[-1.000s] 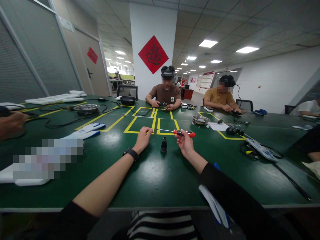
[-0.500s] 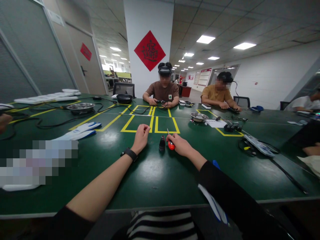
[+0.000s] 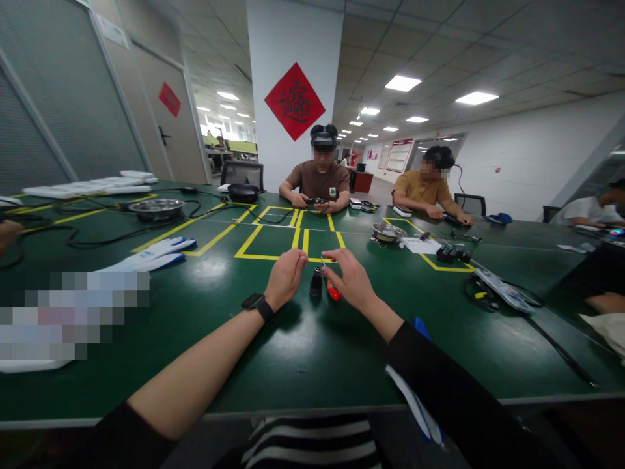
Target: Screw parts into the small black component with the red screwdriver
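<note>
The scene is dim, lit by ceiling panels (image 3: 403, 83) that burn out white. Pale glare marks the green table (image 3: 293, 391), and a soft shadow lies below the left hand (image 3: 286, 280). Wide-angle stretch slants the edges; mosaic blocks (image 3: 73, 316) blot the left; distant detail seems slightly soft.

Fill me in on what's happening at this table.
The right hand is at a red-handled screwdriver; whether it grips it or only touches it is unclear. Beside that, a black tapered piece stands on the green table. The left hand is close by, fingers curled, its contents hidden if any. Opposite, a person in a brown shirt holds a dark object.
</note>
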`<action>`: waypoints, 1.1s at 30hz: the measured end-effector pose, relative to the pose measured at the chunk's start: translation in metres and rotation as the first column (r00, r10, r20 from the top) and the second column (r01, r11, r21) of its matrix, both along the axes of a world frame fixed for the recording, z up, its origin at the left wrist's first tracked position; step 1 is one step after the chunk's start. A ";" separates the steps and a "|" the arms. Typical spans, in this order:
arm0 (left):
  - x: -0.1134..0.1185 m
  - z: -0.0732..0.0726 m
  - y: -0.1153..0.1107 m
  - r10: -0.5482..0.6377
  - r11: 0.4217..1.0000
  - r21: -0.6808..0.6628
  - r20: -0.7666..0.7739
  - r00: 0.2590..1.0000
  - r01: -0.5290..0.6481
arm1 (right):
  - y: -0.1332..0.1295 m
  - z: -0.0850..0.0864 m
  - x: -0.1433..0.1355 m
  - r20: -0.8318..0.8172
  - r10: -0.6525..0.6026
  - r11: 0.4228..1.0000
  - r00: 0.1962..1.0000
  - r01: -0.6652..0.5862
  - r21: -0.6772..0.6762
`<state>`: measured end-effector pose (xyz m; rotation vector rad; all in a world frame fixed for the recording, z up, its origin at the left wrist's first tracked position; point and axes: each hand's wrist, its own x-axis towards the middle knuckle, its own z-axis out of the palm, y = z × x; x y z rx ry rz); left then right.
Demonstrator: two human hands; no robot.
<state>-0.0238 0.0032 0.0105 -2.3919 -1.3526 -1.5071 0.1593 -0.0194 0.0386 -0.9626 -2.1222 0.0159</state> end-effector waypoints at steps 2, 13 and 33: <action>0.001 -0.001 -0.002 -0.026 0.999 0.026 -0.103 0.994 0.029 | -0.005 0.002 -0.006 -0.062 0.035 0.999 0.997 -0.034 0.009; 0.009 -0.003 -0.010 -0.077 0.978 0.158 -0.321 0.944 0.133 | 0.000 -0.014 -0.011 -0.323 0.179 0.984 0.930 -0.173 0.046; -0.002 -0.013 0.010 -0.320 0.936 -0.228 -0.232 0.919 0.268 | 0.010 -0.022 0.000 0.044 0.094 0.987 0.995 -0.087 -0.132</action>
